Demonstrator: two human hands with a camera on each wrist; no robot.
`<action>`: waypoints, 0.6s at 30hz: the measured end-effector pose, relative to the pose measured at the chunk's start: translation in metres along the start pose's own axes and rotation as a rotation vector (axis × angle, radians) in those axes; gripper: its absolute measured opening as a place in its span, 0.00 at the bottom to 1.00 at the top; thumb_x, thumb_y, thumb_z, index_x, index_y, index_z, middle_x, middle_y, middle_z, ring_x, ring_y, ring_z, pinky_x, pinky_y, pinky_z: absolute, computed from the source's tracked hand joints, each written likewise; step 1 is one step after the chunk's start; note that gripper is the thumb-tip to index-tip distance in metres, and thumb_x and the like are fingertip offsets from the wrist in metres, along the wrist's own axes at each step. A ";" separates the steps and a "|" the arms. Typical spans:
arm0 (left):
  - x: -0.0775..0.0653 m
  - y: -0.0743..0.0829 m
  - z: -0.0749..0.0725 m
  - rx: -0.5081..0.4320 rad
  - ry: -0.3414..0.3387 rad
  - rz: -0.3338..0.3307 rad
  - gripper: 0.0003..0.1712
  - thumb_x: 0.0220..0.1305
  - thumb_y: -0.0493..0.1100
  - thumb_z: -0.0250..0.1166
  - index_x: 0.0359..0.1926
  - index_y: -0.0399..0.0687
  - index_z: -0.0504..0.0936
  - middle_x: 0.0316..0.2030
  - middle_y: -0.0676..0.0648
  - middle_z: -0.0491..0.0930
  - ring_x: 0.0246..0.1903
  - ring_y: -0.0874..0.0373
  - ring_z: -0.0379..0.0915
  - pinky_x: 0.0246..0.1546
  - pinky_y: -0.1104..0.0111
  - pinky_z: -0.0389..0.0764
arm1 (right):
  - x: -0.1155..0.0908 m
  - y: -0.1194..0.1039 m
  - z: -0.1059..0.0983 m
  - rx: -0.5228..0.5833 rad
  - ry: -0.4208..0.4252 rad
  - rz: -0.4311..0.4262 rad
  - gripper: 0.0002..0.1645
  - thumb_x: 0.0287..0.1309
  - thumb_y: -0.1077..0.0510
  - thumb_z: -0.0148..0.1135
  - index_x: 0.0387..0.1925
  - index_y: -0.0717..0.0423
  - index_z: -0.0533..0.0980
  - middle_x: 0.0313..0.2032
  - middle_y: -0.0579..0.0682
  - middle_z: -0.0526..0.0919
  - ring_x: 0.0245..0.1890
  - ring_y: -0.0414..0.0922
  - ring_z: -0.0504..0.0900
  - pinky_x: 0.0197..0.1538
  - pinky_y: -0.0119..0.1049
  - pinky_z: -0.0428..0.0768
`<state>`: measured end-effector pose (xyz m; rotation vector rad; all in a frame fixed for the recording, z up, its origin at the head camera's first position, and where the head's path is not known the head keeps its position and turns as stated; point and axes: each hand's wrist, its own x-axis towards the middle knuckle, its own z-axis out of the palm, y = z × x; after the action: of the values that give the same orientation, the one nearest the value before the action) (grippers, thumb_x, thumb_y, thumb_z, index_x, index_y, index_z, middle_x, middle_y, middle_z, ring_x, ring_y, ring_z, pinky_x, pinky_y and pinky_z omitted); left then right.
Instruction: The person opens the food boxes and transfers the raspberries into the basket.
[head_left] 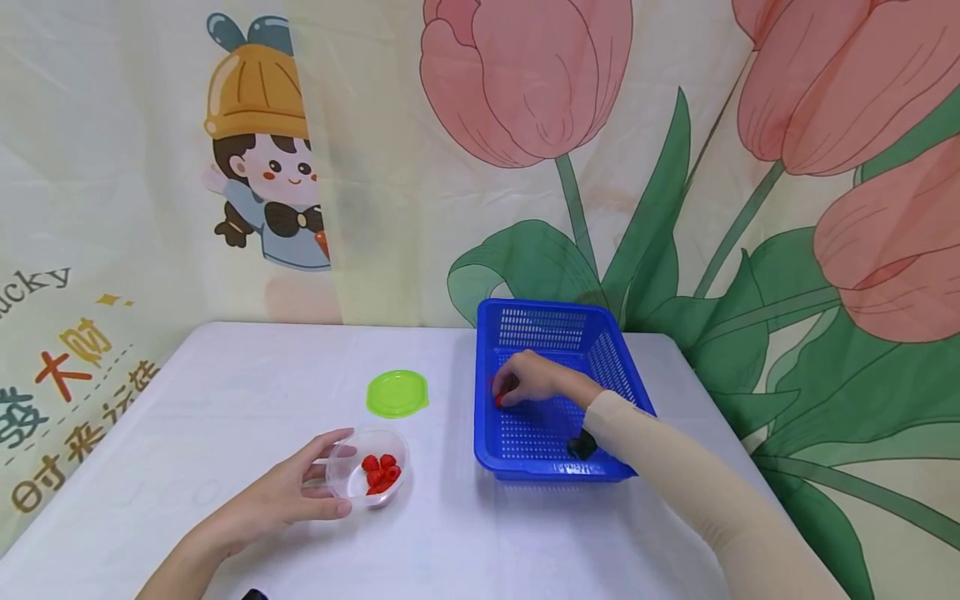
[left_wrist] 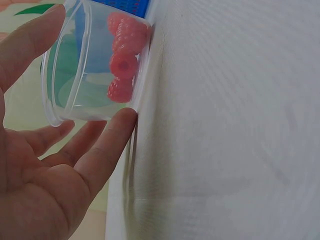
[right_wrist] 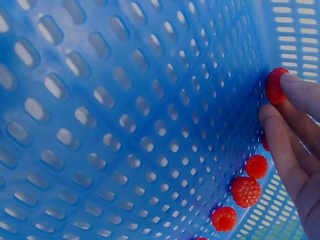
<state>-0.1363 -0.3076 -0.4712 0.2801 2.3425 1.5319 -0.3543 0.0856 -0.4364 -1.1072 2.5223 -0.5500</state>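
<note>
My left hand (head_left: 296, 492) holds a clear plastic tub (head_left: 341, 475) on the table, fingers and thumb around its sides. Several red raspberries (head_left: 382, 475) lie on the tub's bottom; the left wrist view shows them bunched along its base. My right hand (head_left: 536, 379) reaches down into a blue perforated basket (head_left: 491, 461). Between its fingertips it pinches a raspberry (right_wrist: 276, 86) low by the basket wall. More raspberries (right_wrist: 246, 192) lie in a row along that wall, one of them partly hidden by a finger.
A green lid (head_left: 397, 394) lies flat on the white-covered table (head_left: 262, 375), behind the tub. A small black object (head_left: 582, 445) shows beside the right sleeve, over the basket's near end. A printed cloth (head_left: 390, 167) with tulips hangs behind the table.
</note>
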 end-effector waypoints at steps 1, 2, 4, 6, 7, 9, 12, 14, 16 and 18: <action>0.000 0.000 0.000 0.001 0.000 0.000 0.57 0.63 0.46 0.79 0.83 0.59 0.53 0.78 0.38 0.63 0.73 0.34 0.66 0.56 0.76 0.81 | 0.000 0.000 0.000 0.000 0.000 0.001 0.07 0.66 0.62 0.74 0.45 0.55 0.88 0.39 0.42 0.90 0.39 0.36 0.85 0.50 0.32 0.85; 0.000 -0.001 0.000 0.002 0.001 0.000 0.57 0.63 0.46 0.79 0.83 0.59 0.53 0.78 0.38 0.62 0.72 0.34 0.66 0.56 0.75 0.81 | 0.001 0.000 0.000 0.000 0.000 0.003 0.07 0.66 0.62 0.74 0.45 0.55 0.88 0.38 0.42 0.90 0.39 0.36 0.86 0.50 0.32 0.85; 0.000 -0.001 0.000 -0.002 0.001 -0.002 0.57 0.63 0.46 0.79 0.83 0.59 0.53 0.78 0.38 0.62 0.72 0.35 0.66 0.56 0.75 0.81 | 0.001 -0.001 0.000 -0.002 0.000 0.010 0.07 0.66 0.61 0.74 0.45 0.55 0.88 0.38 0.42 0.90 0.39 0.36 0.86 0.50 0.32 0.85; 0.000 -0.001 0.000 0.000 0.002 -0.003 0.57 0.63 0.46 0.79 0.83 0.59 0.53 0.78 0.38 0.62 0.72 0.35 0.66 0.57 0.74 0.81 | 0.001 -0.001 0.000 -0.004 0.001 0.014 0.08 0.66 0.61 0.74 0.46 0.56 0.88 0.39 0.42 0.90 0.40 0.36 0.86 0.50 0.32 0.85; 0.000 -0.001 0.000 -0.001 0.002 -0.004 0.57 0.63 0.46 0.79 0.83 0.59 0.53 0.78 0.38 0.62 0.72 0.35 0.66 0.57 0.74 0.81 | 0.001 -0.001 -0.001 -0.004 0.002 0.013 0.08 0.66 0.61 0.74 0.46 0.56 0.88 0.39 0.43 0.90 0.40 0.37 0.86 0.50 0.32 0.85; 0.000 -0.001 0.000 0.000 0.003 -0.005 0.57 0.63 0.46 0.79 0.83 0.59 0.53 0.78 0.38 0.62 0.72 0.35 0.66 0.58 0.72 0.82 | 0.000 -0.001 -0.001 -0.008 0.005 0.016 0.09 0.66 0.61 0.74 0.47 0.56 0.88 0.41 0.43 0.90 0.41 0.37 0.87 0.51 0.31 0.85; 0.000 -0.001 0.000 0.004 0.003 -0.007 0.57 0.63 0.46 0.79 0.83 0.60 0.53 0.78 0.38 0.62 0.72 0.35 0.67 0.58 0.72 0.82 | -0.002 -0.004 -0.005 -0.008 0.010 0.012 0.11 0.65 0.62 0.74 0.49 0.55 0.88 0.43 0.45 0.91 0.43 0.38 0.88 0.52 0.31 0.85; 0.000 -0.001 0.000 0.004 0.003 -0.008 0.57 0.63 0.47 0.79 0.83 0.60 0.53 0.78 0.38 0.62 0.71 0.35 0.68 0.57 0.73 0.82 | -0.005 -0.007 -0.009 -0.010 0.012 0.009 0.12 0.65 0.63 0.74 0.49 0.56 0.88 0.44 0.47 0.91 0.45 0.39 0.88 0.52 0.31 0.85; 0.000 -0.001 0.000 0.001 0.002 -0.009 0.57 0.63 0.46 0.79 0.83 0.60 0.53 0.78 0.38 0.62 0.71 0.36 0.68 0.56 0.74 0.82 | -0.009 -0.012 -0.015 -0.010 0.014 0.005 0.12 0.65 0.63 0.74 0.50 0.57 0.88 0.46 0.49 0.91 0.46 0.42 0.89 0.51 0.32 0.86; 0.000 -0.001 0.000 -0.001 0.003 -0.007 0.57 0.63 0.46 0.79 0.83 0.60 0.53 0.78 0.38 0.62 0.71 0.36 0.69 0.55 0.75 0.81 | -0.012 -0.017 -0.022 -0.016 0.017 -0.003 0.12 0.66 0.63 0.74 0.51 0.57 0.88 0.47 0.51 0.91 0.47 0.44 0.89 0.48 0.33 0.86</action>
<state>-0.1360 -0.3083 -0.4724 0.2694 2.3427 1.5314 -0.3456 0.0891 -0.4075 -1.1170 2.5440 -0.5434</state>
